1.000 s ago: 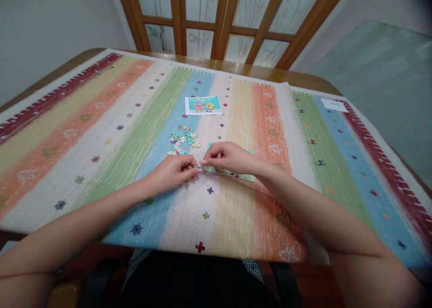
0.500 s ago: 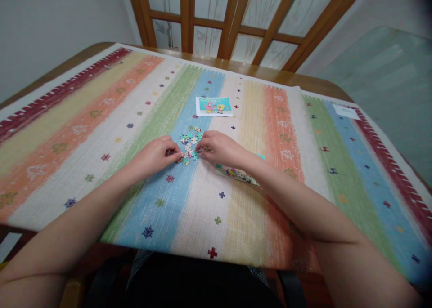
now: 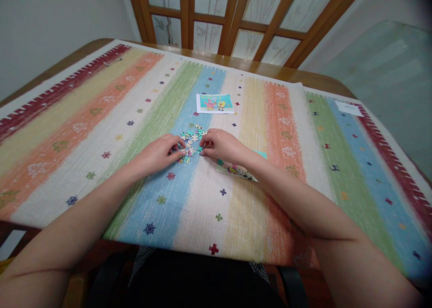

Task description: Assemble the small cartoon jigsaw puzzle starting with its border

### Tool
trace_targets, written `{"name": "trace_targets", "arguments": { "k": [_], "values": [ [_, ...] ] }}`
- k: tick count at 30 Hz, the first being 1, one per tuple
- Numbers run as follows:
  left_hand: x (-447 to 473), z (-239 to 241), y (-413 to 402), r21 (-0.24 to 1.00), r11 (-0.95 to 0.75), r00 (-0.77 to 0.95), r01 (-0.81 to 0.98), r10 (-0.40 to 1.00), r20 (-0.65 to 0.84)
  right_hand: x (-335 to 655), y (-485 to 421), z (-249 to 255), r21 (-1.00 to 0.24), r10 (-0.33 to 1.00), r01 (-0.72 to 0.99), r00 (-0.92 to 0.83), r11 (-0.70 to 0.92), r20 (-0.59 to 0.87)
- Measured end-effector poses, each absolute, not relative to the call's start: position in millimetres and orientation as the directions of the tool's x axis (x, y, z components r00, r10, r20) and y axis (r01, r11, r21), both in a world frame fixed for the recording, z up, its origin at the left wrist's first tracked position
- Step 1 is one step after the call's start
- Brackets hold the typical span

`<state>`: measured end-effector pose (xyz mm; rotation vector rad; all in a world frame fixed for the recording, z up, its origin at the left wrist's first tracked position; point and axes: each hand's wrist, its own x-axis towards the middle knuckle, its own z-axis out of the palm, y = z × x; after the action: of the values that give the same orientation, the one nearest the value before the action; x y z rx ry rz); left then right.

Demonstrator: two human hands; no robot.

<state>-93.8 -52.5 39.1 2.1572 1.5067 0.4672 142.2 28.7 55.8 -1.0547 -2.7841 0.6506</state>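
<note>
A small heap of loose jigsaw pieces (image 3: pixel 191 139) lies on the striped mat (image 3: pixel 101 132) in the middle of the table. My left hand (image 3: pixel 158 153) rests at the heap's left edge, fingers curled with the tips among the pieces. From the right, my right hand (image 3: pixel 219 146) reaches the heap with bent fingers pinched at its edge. Whether either hand holds a piece is hidden. A partly assembled puzzle strip (image 3: pixel 238 169) lies under my right wrist. A small reference picture (image 3: pixel 215 103) with cartoon figures lies beyond the heap.
A white card (image 3: pixel 349 108) sits at the mat's far right corner. The wooden table rim (image 3: pixel 270 69) shows past the mat. A wooden lattice screen (image 3: pixel 236 20) stands behind the table, with a glass surface (image 3: pixel 388 74) at the right.
Both hands have left the near end of the assembled strip and moved forward to the loose heap. Over the last half second they have shifted only slightly among the pieces.
</note>
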Motion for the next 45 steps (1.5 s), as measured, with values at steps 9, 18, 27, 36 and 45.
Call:
{"name": "trace_targets", "arguments": {
  "k": [9, 18, 27, 36, 45],
  "values": [
    [-66, 25, -50, 0.461, -0.296, 0.275, 0.836, 0.955, 0.115, 154, 41, 49, -0.443, 0.707, 0.610, -0.702, 0.657, 0.082],
    [-52, 28, -49, 0.760, -0.217, 0.216, 0.613, 0.971, 0.102, 199, 33, 77, -0.681, 0.764, 0.573, -0.644, 0.457, -0.029],
    [8, 45, -44, 0.975, 0.156, 0.279, 0.159, 0.940, -0.196, 217, 11, 74, -0.836, 0.710, 0.442, -0.698, 0.324, -0.094],
    [26, 35, -51, 0.672, -0.404, 0.427, 0.621, 0.893, 0.142, 254, 7, 61, -0.710, 0.805, 0.593, -0.590, 0.379, -0.064],
    [33, 18, -81, 0.078, -0.682, 0.661, 0.727, 0.726, 0.190, 251, 22, 36, -0.397, 0.715, 0.642, -0.697, 0.656, 0.056]
  ]
}}
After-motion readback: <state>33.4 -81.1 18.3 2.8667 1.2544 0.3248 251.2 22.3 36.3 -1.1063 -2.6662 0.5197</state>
